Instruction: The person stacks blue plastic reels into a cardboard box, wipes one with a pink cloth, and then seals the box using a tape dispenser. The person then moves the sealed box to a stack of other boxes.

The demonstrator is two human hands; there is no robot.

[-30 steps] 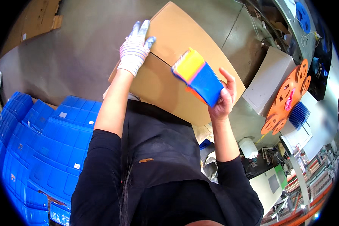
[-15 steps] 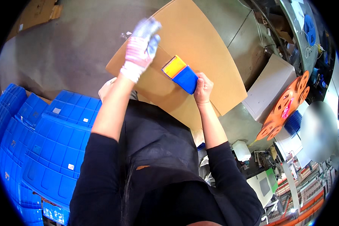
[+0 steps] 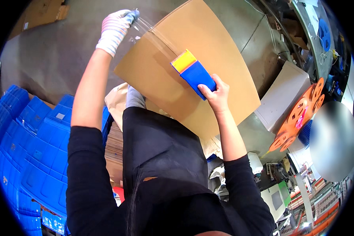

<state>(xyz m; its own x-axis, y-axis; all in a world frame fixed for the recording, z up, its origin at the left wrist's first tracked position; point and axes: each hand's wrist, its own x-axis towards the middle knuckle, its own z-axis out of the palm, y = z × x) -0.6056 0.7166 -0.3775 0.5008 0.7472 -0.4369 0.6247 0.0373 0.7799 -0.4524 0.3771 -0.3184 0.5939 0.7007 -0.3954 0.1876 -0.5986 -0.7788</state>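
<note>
My right hand (image 3: 217, 93), bare, grips a blue and yellow tape dispenser (image 3: 198, 77) low over a large brown cardboard sheet (image 3: 224, 51). A strip of clear packing tape (image 3: 158, 36) runs taut from the dispenser's yellow end up to the left, past the cardboard's edge. Its loose end is pinched in the fingertips of my left hand (image 3: 117, 28), which wears a striped knit glove with grey fingertips. That hand is raised above the floor, beyond the sheet's left corner.
Blue plastic crates (image 3: 43, 153) are stacked at the left. Below the sheet, stacked cardboard (image 3: 114, 151) shows beside my black apron. Orange round-holed plastic pieces (image 3: 299, 114) and a pale box (image 3: 283, 94) stand at the right. Another cardboard piece (image 3: 39, 15) lies far left.
My left hand has moved left and away from the dispenser, with clear tape now stretched between them. The right hand with the dispenser has shifted slightly right.
</note>
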